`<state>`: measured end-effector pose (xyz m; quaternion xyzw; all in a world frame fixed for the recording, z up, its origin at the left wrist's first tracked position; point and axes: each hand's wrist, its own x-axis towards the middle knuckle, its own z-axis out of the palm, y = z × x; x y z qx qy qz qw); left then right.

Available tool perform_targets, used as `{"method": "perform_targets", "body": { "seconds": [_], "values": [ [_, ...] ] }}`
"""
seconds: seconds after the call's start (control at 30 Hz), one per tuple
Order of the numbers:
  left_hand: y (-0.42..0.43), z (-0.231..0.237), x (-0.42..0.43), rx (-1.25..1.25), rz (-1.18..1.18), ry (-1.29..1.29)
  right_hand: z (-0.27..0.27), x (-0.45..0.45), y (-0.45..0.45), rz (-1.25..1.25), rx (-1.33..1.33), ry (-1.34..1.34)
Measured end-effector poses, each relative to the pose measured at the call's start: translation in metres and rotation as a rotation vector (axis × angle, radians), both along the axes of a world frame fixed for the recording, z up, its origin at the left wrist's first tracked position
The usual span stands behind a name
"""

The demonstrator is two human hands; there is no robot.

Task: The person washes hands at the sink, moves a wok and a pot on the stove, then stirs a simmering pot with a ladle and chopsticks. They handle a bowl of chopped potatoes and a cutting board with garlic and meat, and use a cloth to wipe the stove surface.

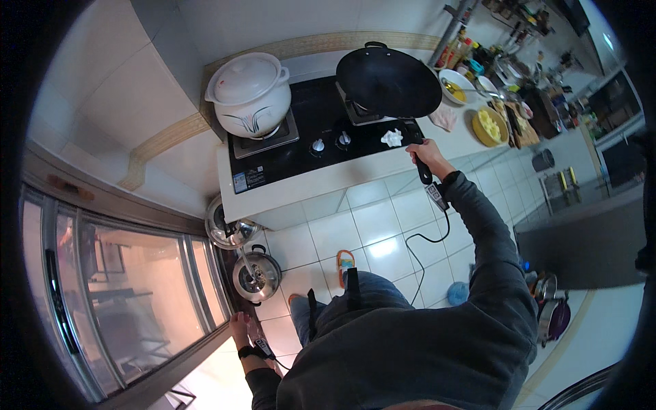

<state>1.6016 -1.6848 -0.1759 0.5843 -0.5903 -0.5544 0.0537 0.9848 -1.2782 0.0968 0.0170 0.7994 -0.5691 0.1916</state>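
Observation:
My right hand [429, 155] grips the black handle of a wok [388, 82], which sits tilted over the right burner of a black glass gas hob [318, 123]. A crumpled white tissue [392, 138] lies on the hob beside that hand. On the left burner stands a white lidded ceramic pot [252, 102] with a leaf pattern. My left hand [239, 325] is low at the left, by the sliding window frame; something thin and clear seems to be at its fingers, but whether it is held cannot be told. Each wrist bears a strap and a cabled device.
Right of the hob, the counter [456, 123] bears a white bowl [457, 87] of yellow liquid, a yellow bowl [489, 126] of cut pieces, a cloth [444, 117] and a cutting board [524, 132] with a knife. Steel pans [256, 277] stand on the floor at left.

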Motion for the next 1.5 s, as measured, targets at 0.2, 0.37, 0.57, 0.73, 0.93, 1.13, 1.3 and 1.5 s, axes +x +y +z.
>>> {"method": "perform_targets", "body": {
  "seconds": [0.2, 0.37, 0.57, 0.73, 0.93, 1.13, 1.3, 1.5],
  "values": [
    [0.103, 0.045, 0.039, 0.337, 0.382, -0.097, -0.032, -0.066, -0.013, 0.087, -0.061, -0.008],
    [0.136, 0.061, 0.042, 0.297, 0.468, -0.151, -0.049, -0.093, -0.014, 0.076, -0.121, -0.027],
    [0.128, 0.040, 0.038, 0.235, 0.345, -0.221, -0.064, -0.096, -0.013, 0.098, -0.123, -0.025],
    [0.105, 0.026, 0.022, 0.217, 0.265, -0.302, -0.071, -0.091, -0.009, 0.080, -0.110, -0.052],
    [0.084, 0.013, 0.008, 0.134, 0.231, -0.171, -0.069, -0.086, -0.011, 0.080, -0.069, -0.108],
    [0.077, 0.005, -0.002, 0.221, 0.194, -0.182, -0.064, -0.091, -0.005, 0.165, -0.046, -0.195],
    [0.061, 0.002, -0.018, -0.025, 0.052, -0.090, -0.041, -0.081, 0.007, 0.222, 0.680, 0.538],
    [0.040, 0.008, -0.089, -0.240, 0.028, 0.106, -0.049, -0.010, -0.041, 0.905, 0.049, 0.701]
  ]
}}
